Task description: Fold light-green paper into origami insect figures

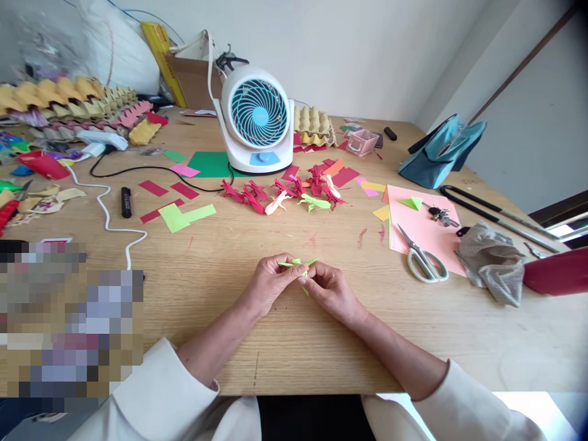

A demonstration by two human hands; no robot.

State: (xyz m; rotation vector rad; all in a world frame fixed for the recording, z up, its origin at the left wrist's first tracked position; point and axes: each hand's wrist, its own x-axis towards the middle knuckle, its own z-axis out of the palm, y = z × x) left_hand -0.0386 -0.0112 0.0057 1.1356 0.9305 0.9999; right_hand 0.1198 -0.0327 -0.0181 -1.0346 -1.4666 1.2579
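Between my two hands, just above the wooden table, is a small light-green folded paper figure with thin points sticking out. My left hand pinches it from the left, thumb on top. From the right, my right hand grips its other side with thumb and fingers. The fingers hide part of the folds. Beyond my hands lies a row of finished-looking folded paper figures: several red ones, a pale one and a light-green one.
A white fan stands behind the figures. Scissors lie on pink paper at right, near a grey cloth and a teal bag. Light-green paper pieces, a black marker and a white cable are at left.
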